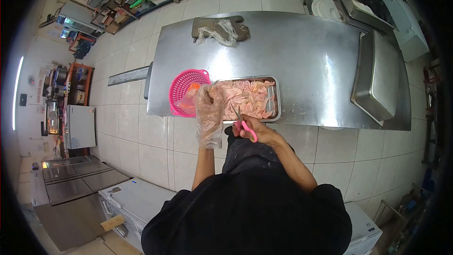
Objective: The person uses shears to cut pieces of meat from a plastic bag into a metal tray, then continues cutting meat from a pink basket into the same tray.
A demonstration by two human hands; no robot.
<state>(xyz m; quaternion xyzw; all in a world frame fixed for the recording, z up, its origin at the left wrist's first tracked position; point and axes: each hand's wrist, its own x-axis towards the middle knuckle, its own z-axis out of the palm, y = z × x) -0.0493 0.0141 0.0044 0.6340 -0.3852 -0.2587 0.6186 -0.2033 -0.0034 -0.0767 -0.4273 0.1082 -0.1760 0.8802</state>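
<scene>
My left hand (209, 108), in a clear plastic glove, is raised over the near edge of a steel table and pinches a piece of pale pink raw meat (222, 93). My right hand (255, 130) grips pink-handled scissors (241, 120), their blades pointing up toward that piece. Just beyond both hands lies a rectangular metal tray (277, 99) filled with more pink raw meat (250, 97). A pink plastic colander (184, 87) stands left of the tray, with an orange-pink piece inside it.
The steel table (306, 56) carries an upturned metal tray (377, 78) at its right end and a dark glove with crumpled plastic (219, 29) at the far side. Tiled floor surrounds it. Shelves and boxes line the far wall; white appliances (137, 203) sit behind me.
</scene>
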